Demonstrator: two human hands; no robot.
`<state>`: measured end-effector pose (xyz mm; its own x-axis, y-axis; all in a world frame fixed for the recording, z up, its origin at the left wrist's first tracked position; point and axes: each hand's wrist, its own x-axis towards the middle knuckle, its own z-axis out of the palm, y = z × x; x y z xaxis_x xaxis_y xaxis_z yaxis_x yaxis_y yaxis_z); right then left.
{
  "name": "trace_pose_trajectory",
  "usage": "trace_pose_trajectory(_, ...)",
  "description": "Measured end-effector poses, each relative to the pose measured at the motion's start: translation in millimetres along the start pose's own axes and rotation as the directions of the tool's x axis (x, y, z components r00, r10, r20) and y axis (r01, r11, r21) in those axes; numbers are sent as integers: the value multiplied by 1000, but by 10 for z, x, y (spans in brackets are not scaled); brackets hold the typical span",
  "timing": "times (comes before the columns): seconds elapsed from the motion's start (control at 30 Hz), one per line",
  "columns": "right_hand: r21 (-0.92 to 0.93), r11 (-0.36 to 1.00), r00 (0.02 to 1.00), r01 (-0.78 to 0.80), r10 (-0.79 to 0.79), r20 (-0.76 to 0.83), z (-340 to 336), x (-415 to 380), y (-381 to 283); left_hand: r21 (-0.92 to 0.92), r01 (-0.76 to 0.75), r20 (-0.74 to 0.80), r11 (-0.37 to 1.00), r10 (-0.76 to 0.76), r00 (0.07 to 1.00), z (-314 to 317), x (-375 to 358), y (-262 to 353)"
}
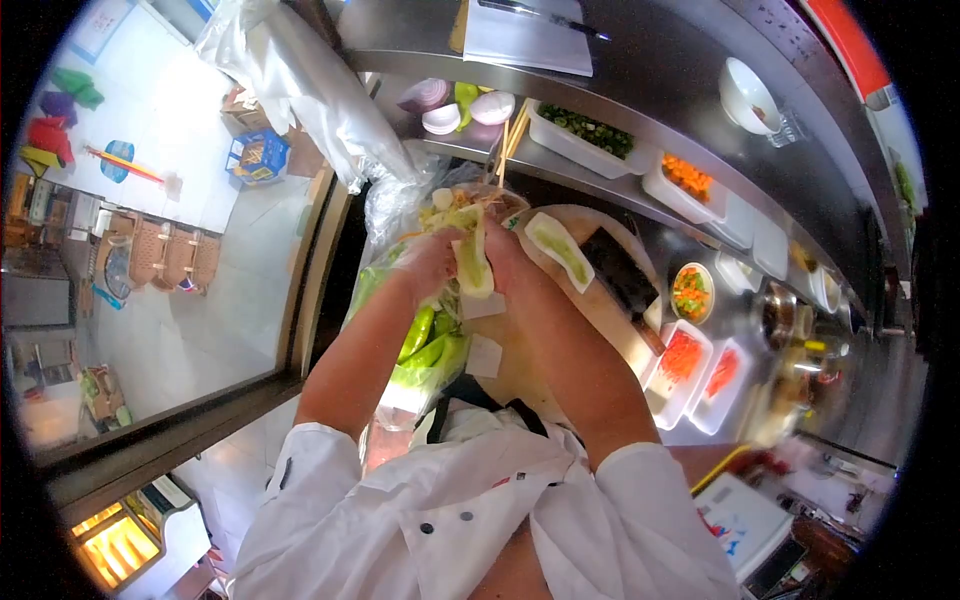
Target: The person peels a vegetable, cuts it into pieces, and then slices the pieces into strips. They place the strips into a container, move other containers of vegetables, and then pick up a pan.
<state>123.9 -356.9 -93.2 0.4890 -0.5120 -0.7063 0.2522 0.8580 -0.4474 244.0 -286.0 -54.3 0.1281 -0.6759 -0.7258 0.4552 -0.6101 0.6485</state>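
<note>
A vegetable half (474,268) is gripped between the left hand (430,262) and the right hand (503,258), seemingly for steadiness, near the cutting board's left side (535,345), while a second half (558,250) is laid beside the cleaver (618,272), apparently within reach.

Whitish-edged, pale-green vegetable half (473,265), bright green peppers (426,345), orange dice (686,177), dark cleaver blade (618,272).

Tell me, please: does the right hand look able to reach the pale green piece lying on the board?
Probably yes. The pale green piece lies on the board close beside the right hand, and nothing visible covers it. That hand seems busy holding another piece, so it may need freeing first.
</note>
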Motion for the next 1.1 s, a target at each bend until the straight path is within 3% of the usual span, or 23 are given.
trace_pose_trajectory(0.07,41,999,999,-25,23,44,12,-4,-10,-370,98,187,924,-29,982,-162,147,-121)
trace_pose_trajectory(0.1,41,999,999,16,-17,42,43,-16,-26,-369,97,188,924,-28,982,-266,222,-189)
trace_pose_trajectory(0.13,41,998,998,55,-57,39,71,-27,-38,62,-450,305,891,413,858,-395,312,-296)
trace_pose_trajectory(0.17,41,998,998,55,-56,40,0,119,-1,355,-846,571,397,624,533,-416,256,-284)
trace_pose_trajectory(0.2,30,999,991,33,-36,130,-56,282,23,356,-845,569,399,624,535,-406,214,-285)
trace_pose_trajectory(0.23,17,1000,976,11,-14,217,-119,396,54,208,-545,360,812,454,815,-256,-30,-117)
trace_pose_trajectory(0.27,14,1000,976,7,-9,218,-9,188,-13,-57,-119,214,991,129,968,-140,-226,19)
trace_pose_trajectory(0.33,-42,999,987,-15,21,156,399,-483,-294,-73,-126,112,989,133,985,-31,-395,184)
trace_pose_trajectory(0.37,-47,999,987,-15,23,157,272,-282,-233,-83,-132,14,988,133,991,-13,-413,227)
trace_pose_trajectory(0.47,-47,999,988,-18,25,155,7,157,-121,56,-242,18,969,242,970,-175,-219,215)
trace_pose_trajectory(0.5,-193,981,996,-1,19,89,50,101,-176,55,-242,18,969,241,970,-231,-177,230)
trace_pose_trajectory(0.57,-338,941,1000,7,2,25,160,-57,-257,565,-248,32,787,279,960,-316,-149,270)
trace_pose_trajectory(0.6,-342,940,1000,0,0,1,210,-142,-279,562,-250,30,788,283,959,-368,-73,180)
trace_pose_trajectory(0.67,-346,938,1000,10,-16,-16,189,2,-321,265,-170,16,949,171,985,-393,86,68)
trace_pose_trajectory(0.7,-314,948,998,54,-64,-21,93,168,-236,267,-165,17,950,166,986,-380,56,22)
trace_pose_trajectory(0.77,-283,955,994,93,-106,-30,20,251,-153,-181,77,168,980,-46,985,-161,-257,146)
trace_pose_trajectory(0.87,-180,984,1000,17,-18,-6,30,156,-64,-317,137,182,938,-81,980,-70,-173,-16)
trace_pose_trajectory(0.9,-232,968,995,97,-98,7,33,120,2,-324,134,179,936,-78,981,-45,-147,-40)
trace_pose_trajectory(0.97,-286,942,984,176,-176,26,71,43,69,242,-48,-30,969,57,998,100,-352,148)
trace_pose_trajectory(1.0,-448,878,975,169,-216,-57,101,-13,83,238,-46,-32,970,56,998,66,-326,108)
trace_pose_trajectory(1.03,-594,792,953,143,-271,-132,141,-77,66,459,-216,44,862,222,974,10,-270,44)
trace_pose_trajectory(1.07,-594,792,953,142,-271,-133,178,-142,24,638,-370,155,675,358,921,-11,-254,22)
trace_pose_trajectory(1.1,-629,774,958,76,-231,-168,213,-208,-20,637,-369,154,676,358,921,-6,-225,4)
